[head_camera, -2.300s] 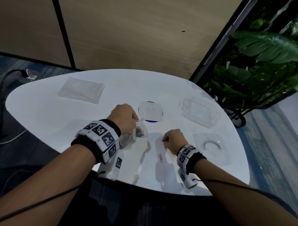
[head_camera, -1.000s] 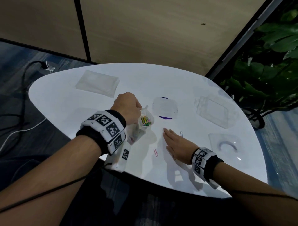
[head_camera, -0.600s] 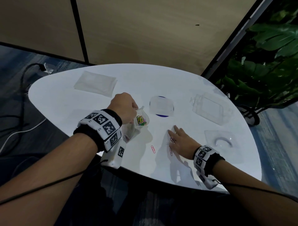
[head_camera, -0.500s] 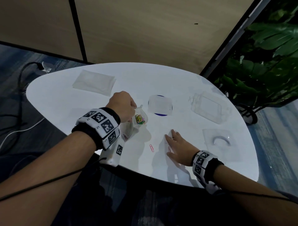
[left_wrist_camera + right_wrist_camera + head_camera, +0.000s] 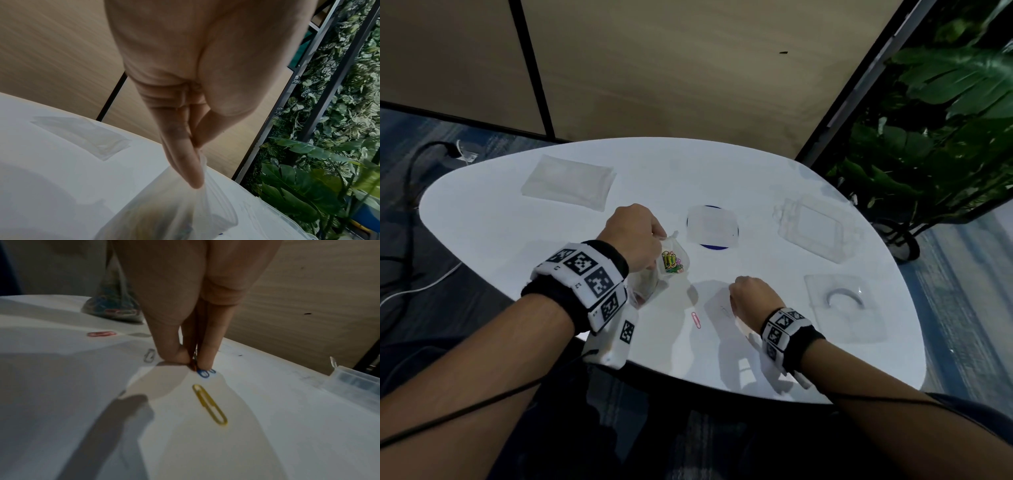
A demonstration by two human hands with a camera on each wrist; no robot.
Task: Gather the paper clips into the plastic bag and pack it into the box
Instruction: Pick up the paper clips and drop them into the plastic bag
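My left hand (image 5: 635, 236) pinches the rim of a small clear plastic bag (image 5: 671, 262) and holds it upright on the white table (image 5: 517, 240); several coloured paper clips lie inside. In the left wrist view the fingers (image 5: 185, 162) grip the bag (image 5: 174, 211) at its top edge. My right hand (image 5: 751, 298) is curled near the front edge, thumb and finger down on the table, and pinches blue paper clips (image 5: 203, 373). A yellow clip (image 5: 209, 404), a grey clip (image 5: 149, 355) and a red clip (image 5: 695, 319) lie loose nearby. The clear box (image 5: 815, 229) stands open at the back right.
A stack of flat plastic bags (image 5: 568, 186) lies at the back left. A clear square over a blue disc (image 5: 712, 228) sits behind the bag. A clear tray with a curved ring (image 5: 844, 305) lies right of my right hand. Plants stand beyond the table's right edge.
My right hand lay flat with straight fingers, sliding clips toward me; now its fingers have curled into a pinch on clips. The left hand has kept hold of the bag.
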